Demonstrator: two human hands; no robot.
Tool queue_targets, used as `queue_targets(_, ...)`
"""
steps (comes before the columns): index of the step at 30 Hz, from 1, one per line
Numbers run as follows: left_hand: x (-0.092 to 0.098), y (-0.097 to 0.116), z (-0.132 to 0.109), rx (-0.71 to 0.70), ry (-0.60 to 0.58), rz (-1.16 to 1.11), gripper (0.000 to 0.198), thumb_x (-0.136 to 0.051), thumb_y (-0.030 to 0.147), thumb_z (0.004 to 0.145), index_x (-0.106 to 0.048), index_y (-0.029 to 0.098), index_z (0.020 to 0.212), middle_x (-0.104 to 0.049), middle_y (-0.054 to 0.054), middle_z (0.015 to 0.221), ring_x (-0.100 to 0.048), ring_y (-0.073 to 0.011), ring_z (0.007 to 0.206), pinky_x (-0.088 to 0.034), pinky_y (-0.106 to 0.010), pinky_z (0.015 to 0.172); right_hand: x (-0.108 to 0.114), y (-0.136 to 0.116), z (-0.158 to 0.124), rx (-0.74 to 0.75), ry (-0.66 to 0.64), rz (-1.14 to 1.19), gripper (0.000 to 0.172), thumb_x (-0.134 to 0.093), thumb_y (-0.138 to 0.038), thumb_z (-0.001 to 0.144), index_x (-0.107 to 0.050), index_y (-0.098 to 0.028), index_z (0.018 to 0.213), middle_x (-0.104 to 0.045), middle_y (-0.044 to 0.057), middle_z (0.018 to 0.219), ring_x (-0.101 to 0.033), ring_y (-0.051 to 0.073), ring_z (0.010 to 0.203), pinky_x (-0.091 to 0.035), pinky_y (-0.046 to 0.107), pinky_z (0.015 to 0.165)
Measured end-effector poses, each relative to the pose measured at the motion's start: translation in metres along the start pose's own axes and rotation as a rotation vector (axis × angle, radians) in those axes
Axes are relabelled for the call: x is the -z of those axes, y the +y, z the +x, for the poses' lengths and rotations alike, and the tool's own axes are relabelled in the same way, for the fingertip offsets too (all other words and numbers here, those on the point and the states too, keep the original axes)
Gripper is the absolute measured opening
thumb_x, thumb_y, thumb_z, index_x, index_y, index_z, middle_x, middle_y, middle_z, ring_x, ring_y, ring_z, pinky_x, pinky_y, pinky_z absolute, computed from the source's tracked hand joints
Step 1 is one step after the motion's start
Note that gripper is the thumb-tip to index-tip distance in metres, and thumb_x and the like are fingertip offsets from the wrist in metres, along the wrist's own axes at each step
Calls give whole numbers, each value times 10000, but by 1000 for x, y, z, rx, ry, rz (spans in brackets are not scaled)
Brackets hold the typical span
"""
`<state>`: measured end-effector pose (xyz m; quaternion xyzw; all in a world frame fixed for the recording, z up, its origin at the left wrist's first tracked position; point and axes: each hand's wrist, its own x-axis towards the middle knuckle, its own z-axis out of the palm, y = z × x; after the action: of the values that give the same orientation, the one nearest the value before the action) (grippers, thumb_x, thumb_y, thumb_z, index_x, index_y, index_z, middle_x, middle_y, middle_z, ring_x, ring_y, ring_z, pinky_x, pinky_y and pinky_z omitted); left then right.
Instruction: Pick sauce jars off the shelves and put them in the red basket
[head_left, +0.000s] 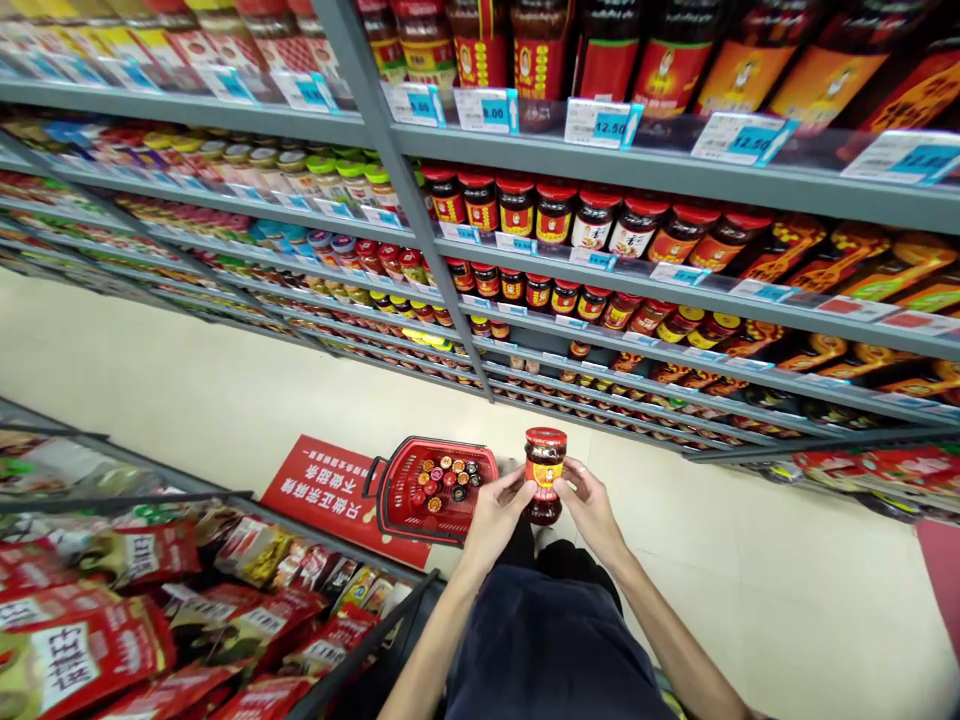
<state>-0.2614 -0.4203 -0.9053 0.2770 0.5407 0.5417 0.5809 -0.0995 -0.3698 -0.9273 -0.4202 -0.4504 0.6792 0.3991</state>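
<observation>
A glass jar of dark sauce point(545, 470) with a red lid and a red and yellow label is held upright in front of my body. My left hand point(498, 507) grips its left side, thumb on the label. From the right, my right hand point(588, 500) holds the same jar, its thumb also at the label's lower part. Left of my hands, a red shopping basket point(401, 490) stands on the floor with several small bottles or jars point(446, 480) inside, seen by their caps.
Tall grey shelves point(660, 165) full of sauce jars and bottles run along the far side. At lower left, a rack holds red snack bags point(82, 650). A red floor mat point(319, 490) with white writing lies partly under the basket. Pale floor point(712, 520) extends to the right.
</observation>
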Motion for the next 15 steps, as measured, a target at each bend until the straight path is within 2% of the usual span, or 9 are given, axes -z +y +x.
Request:
queue_targets(3, 9, 7, 37, 5, -62, 3, 528, -777, 412, 870, -700, 170, 1332, -686, -126, 1382, -663, -300, 1284, -459, -481, 1182, -5, -2, 32, -14, 26, -21, 521, -755, -506, 872, -639, -228, 1298, -748, 95, 1175, -703, 254, 1084, -592, 414, 960)
queue_targets(5, 18, 20, 60, 0, -101, 4, 533, -765, 422, 879, -695, 165, 1341, -680, -123, 1389, -662, -302, 1284, -460, -471, 1181, -15, -10, 54, -13, 49, -42, 505, -754, -505, 875, -646, -230, 1283, -750, 90, 1176, -704, 252, 1087, -592, 413, 966)
queue_targets(11, 44, 90, 122, -26, -189, -1, 545, -752, 434, 890, -682, 169, 1360, -686, -119, 1387, -673, -303, 1259, -504, -433, 1127, -58, -58, 117, 41, 125, -100, 516, -753, -499, 881, -636, -229, 1305, -738, 92, 1207, -703, 247, 1098, -586, 418, 975)
queue_targets(15, 47, 130, 154, -36, -269, 7, 576, -778, 458, 859, -692, 166, 1348, -707, -120, 1358, -681, -309, 1241, -518, -422, 1105, -76, -87, 140, 105, 205, -97, 543, -780, -520, 845, -648, -226, 1283, -744, 101, 1211, -704, 264, 1113, -584, 438, 983)
